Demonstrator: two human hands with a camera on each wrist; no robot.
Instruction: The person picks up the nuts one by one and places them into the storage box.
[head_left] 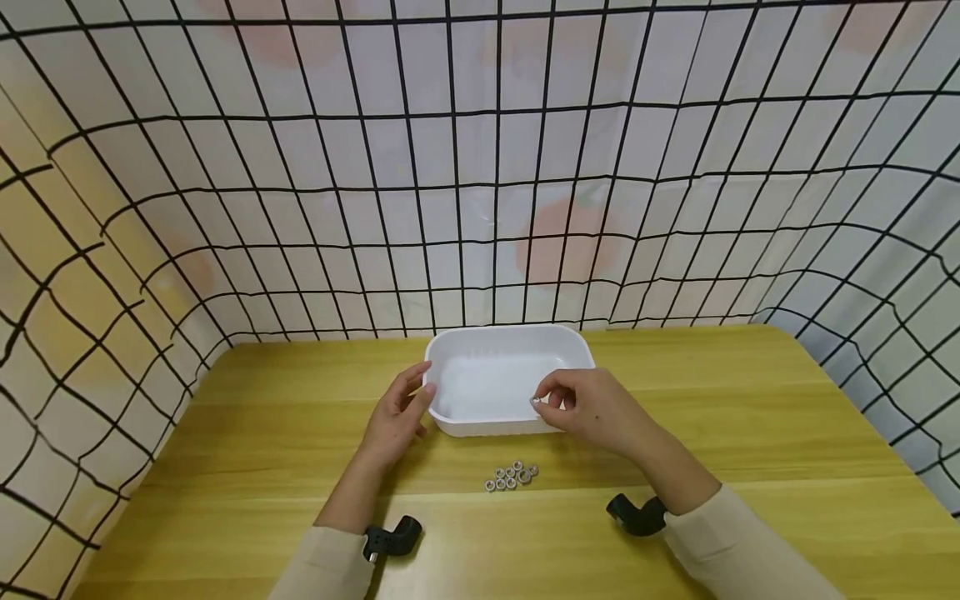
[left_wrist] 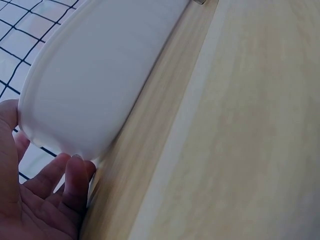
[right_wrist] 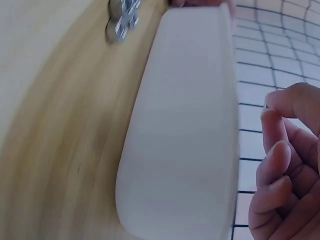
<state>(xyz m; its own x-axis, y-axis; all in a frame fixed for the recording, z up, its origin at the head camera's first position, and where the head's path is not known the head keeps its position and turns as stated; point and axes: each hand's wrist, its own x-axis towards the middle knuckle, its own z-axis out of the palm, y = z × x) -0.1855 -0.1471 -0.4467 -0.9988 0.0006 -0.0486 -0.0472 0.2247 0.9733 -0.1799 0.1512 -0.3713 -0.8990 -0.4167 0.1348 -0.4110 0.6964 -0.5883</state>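
A white plastic tray point(head_left: 495, 427) stands on the table. My left hand point(head_left: 395, 419) holds its left end, the thumb over the rim; in the left wrist view the fingers point(left_wrist: 75, 180) bend against the outer wall. My right hand point(head_left: 592, 408) is over the tray's front right part, pinching a small metal nut point(head_left: 535, 401) between thumb and index finger. In the right wrist view the fingertips point(right_wrist: 274, 102) almost hide that nut, above rim level. Several more metal nuts point(head_left: 512, 477) lie grouped on the table in front of the tray, also visible as blurred nuts point(right_wrist: 122, 17).
The wooden table point(head_left: 270, 433) has a yellowish grain. Behind it and at both sides rises a black wire grid point(head_left: 495, 187) before a pale printed cloth. Black wrist mounts point(head_left: 395, 537) sit by both sleeves, near the table's front.
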